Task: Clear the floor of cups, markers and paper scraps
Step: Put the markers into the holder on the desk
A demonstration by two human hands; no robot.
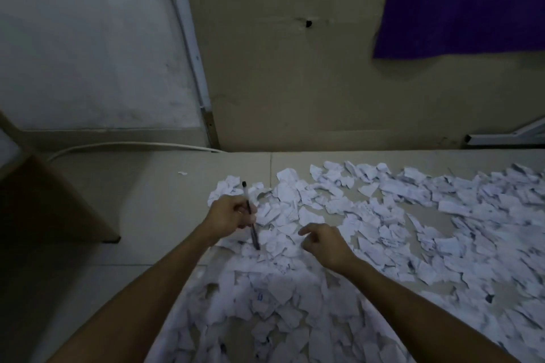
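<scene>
Risk: the pen (250,215), dark-capped and clear-barrelled, is held mid-barrel only, its lower tip down among the paper scraps (383,224); a snag on a scrap could twist it loose, and it would be hard to spot again in the dim litter. Scraps are thin and overlapping, so sweeping with the free hand may scatter them wider.

Left hand (233,212): arm stretched forward, fingers curled round the pen, barrel slanting far-left to near-right.

Right hand (326,244): low over the scraps just right of the pen, fingers loosely bent, holding nothing; whether it touches paper, cannot tell.

Scraps cover the tiled floor (147,191) centre to far right. No cups visible.
</scene>
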